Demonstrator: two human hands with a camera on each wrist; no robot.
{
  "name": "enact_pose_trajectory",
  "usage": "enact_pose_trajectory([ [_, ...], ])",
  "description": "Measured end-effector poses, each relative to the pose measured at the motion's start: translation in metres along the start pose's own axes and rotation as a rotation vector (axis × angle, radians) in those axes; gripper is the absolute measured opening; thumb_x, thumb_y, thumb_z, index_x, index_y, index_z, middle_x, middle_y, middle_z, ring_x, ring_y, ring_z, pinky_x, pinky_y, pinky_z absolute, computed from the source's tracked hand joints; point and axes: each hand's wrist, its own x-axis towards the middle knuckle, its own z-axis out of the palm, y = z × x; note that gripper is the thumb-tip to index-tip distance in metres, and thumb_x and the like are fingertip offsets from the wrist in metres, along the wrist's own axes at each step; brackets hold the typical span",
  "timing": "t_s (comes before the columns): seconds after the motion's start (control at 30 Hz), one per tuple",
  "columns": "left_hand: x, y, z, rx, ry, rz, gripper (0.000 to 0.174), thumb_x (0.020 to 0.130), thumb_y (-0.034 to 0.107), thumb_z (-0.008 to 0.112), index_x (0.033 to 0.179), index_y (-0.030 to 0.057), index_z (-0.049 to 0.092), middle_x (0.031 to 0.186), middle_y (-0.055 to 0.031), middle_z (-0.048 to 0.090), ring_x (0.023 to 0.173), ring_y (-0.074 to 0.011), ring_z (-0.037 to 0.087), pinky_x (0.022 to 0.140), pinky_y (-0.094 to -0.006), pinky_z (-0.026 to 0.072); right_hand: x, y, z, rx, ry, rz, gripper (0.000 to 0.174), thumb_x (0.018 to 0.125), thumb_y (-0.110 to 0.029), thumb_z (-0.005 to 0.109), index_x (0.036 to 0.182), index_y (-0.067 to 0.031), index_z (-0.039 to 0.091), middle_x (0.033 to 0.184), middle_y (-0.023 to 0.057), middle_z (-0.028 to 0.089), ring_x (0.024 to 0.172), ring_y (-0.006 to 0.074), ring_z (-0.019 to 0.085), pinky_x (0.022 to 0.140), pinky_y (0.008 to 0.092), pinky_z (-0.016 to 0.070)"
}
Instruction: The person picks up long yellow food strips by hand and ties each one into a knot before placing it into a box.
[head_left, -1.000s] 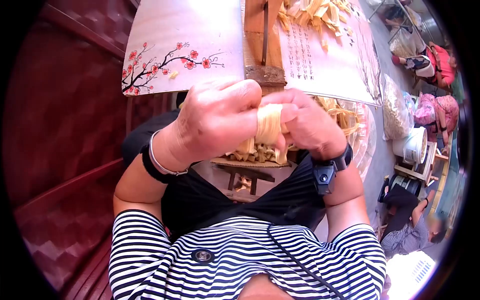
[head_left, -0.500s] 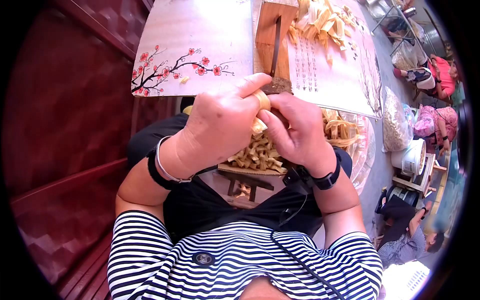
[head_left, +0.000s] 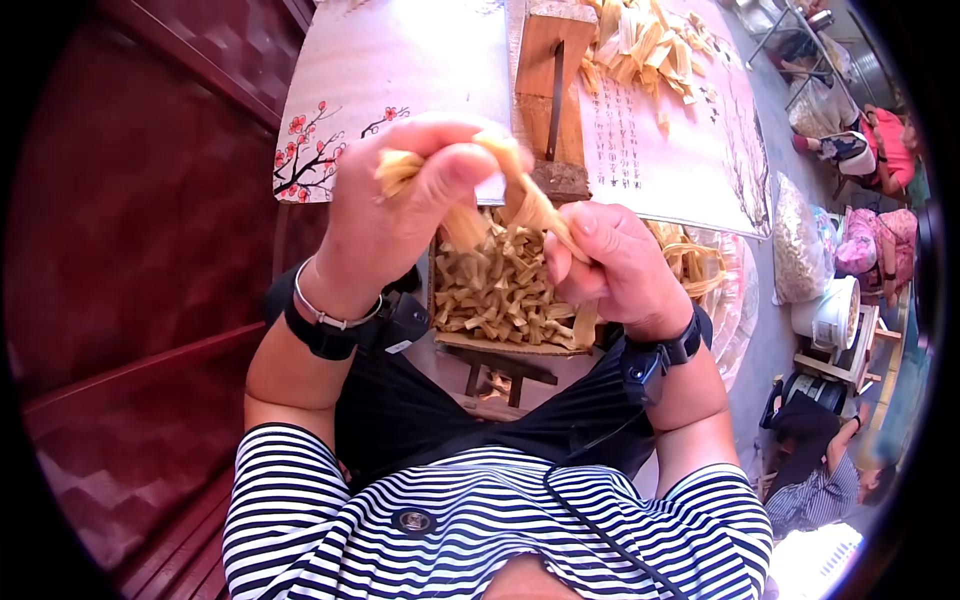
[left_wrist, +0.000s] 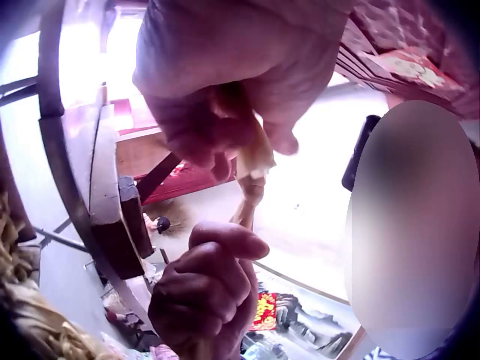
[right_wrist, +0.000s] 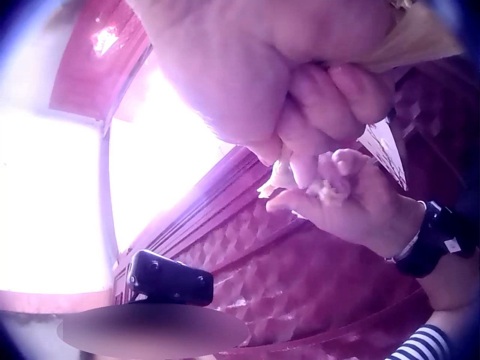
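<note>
A pale yellow, flat pliable strip stretches between both hands, narrowing toward the right. My left hand holds its left part between thumb and fingers, and a frayed end sticks out past the thumb. At the strip's thin end, my right hand pinches with thumb and curled fingers. The left wrist view shows the strip twisted and taut between the hands. Below them is a shallow cardboard box full of small knotted yellow pieces.
Beyond the hands stands a table with a printed blossom top, bearing a wooden block with a metal strip and a pile of loose yellow strips. At right are a filled bag, a white bucket and several seated people.
The hands were close together around the strip; the left has since moved left and turned, the right has shifted slightly right. The strip now spans between them, and more of the box shows.
</note>
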Motion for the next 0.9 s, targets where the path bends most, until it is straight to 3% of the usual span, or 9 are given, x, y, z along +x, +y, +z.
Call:
enact_pose_trajectory([
  [0.13, -0.002, -0.002, 0.008, -0.087, -0.287, -0.169, 0.030, 0.083, 0.021, 0.072, 0.097, -0.0031, 0.061, 0.079, -0.0053, 0.062, 0.067, -0.0084, 0.058, 0.058, -0.0199, 0.0444, 0.003, -0.002, 0.005, -0.020, 0.096, 0.059, 0.038, 0.096, -0.036, 0.052, 0.077, -0.0045, 0.062, 0.055, -0.0054, 0.039, 0.046, 0.0044, 0.030, 0.043, 0.0211, 0.0220],
  [0.17, -0.002, 0.004, 0.009, -0.160, -0.260, -0.332, 0.019, 0.082, 0.009, 0.069, 0.093, -0.0017, 0.058, 0.072, -0.0041, 0.059, 0.061, -0.0086, 0.056, 0.056, -0.0210, 0.0441, 0.001, -0.004, 0.006, -0.073, 0.127, 0.083, 0.036, 0.095, -0.034, 0.054, 0.077, -0.0045, 0.062, 0.056, -0.0054, 0.041, 0.047, 0.0042, 0.031, 0.044, 0.0206, 0.0227],
  [0.3, -0.005, -0.007, 0.007, -0.064, -0.076, -0.222, 0.006, 0.082, -0.002, 0.058, 0.083, 0.0011, 0.054, 0.065, -0.0028, 0.055, 0.055, -0.0083, 0.052, 0.051, -0.0212, 0.0417, -0.002, -0.014, 0.003, -0.270, 0.333, -0.090, 0.025, 0.090, -0.026, 0.064, 0.079, -0.0034, 0.066, 0.063, -0.0054, 0.053, 0.058, 0.0015, 0.043, 0.051, 0.0175, 0.0310],
  [0.5, 0.019, -0.019, 0.015, 0.229, 0.110, -0.148, 0.007, 0.087, 0.009, 0.063, 0.086, 0.0027, 0.064, 0.068, 0.0000, 0.061, 0.065, -0.0042, 0.058, 0.054, -0.0214, 0.0467, 0.022, -0.014, -0.023, -0.711, 0.738, -0.615, 0.018, 0.086, -0.019, 0.070, 0.081, -0.0017, 0.065, 0.069, -0.0042, 0.060, 0.058, 0.0029, 0.049, 0.050, 0.0201, 0.0385],
  [0.63, 0.028, -0.043, 0.009, 0.510, 0.145, -0.219, 0.013, 0.089, 0.013, 0.062, 0.092, -0.0003, 0.063, 0.074, -0.0014, 0.062, 0.064, -0.0072, 0.058, 0.055, -0.0226, 0.0461, 0.043, -0.007, -0.049, -1.158, 0.889, -0.640, 0.014, 0.083, -0.011, 0.072, 0.086, -0.0012, 0.062, 0.068, 0.0003, 0.061, 0.060, 0.0056, 0.052, 0.054, 0.0200, 0.0420],
  [0.67, 0.028, -0.043, 0.006, 0.583, 0.164, -0.282, 0.014, 0.089, 0.013, 0.062, 0.092, -0.0008, 0.063, 0.074, -0.0017, 0.062, 0.064, -0.0074, 0.058, 0.056, -0.0228, 0.0467, 0.040, -0.007, -0.051, -1.054, 0.884, -0.658, 0.013, 0.083, -0.010, 0.072, 0.085, -0.0013, 0.062, 0.068, 0.0014, 0.061, 0.060, 0.0063, 0.053, 0.054, 0.0204, 0.0424],
  [0.77, 0.018, -0.032, 0.004, 0.553, 0.205, -0.075, 0.017, 0.090, 0.014, 0.062, 0.089, -0.0030, 0.064, 0.074, -0.0070, 0.065, 0.059, -0.0105, 0.061, 0.052, -0.0241, 0.0479, 0.027, -0.003, -0.042, -0.826, 0.859, -0.685, 0.012, 0.080, -0.004, 0.072, 0.082, -0.0023, 0.061, 0.069, 0.0053, 0.063, 0.060, 0.0087, 0.057, 0.053, 0.0233, 0.0447],
  [0.83, 0.012, -0.032, 0.005, 0.505, 0.178, 0.185, 0.014, 0.090, 0.010, 0.060, 0.091, -0.0031, 0.065, 0.078, -0.0095, 0.066, 0.061, -0.0121, 0.063, 0.054, -0.0246, 0.0485, 0.019, 0.000, -0.023, -1.025, 0.735, -0.861, 0.011, 0.079, -0.002, 0.072, 0.082, -0.0033, 0.061, 0.068, 0.0048, 0.062, 0.060, 0.0097, 0.057, 0.051, 0.0245, 0.0448],
  [0.9, 0.002, -0.013, 0.019, 0.474, 0.049, 0.227, 0.012, 0.090, 0.007, 0.058, 0.092, -0.0030, 0.065, 0.080, -0.0098, 0.065, 0.064, -0.0127, 0.063, 0.057, -0.0244, 0.0479, 0.016, -0.002, -0.015, -1.216, 0.518, -1.098, 0.014, 0.075, 0.001, 0.072, 0.082, -0.0057, 0.062, 0.068, 0.0057, 0.061, 0.057, 0.0160, 0.058, 0.050, 0.0278, 0.0459],
])
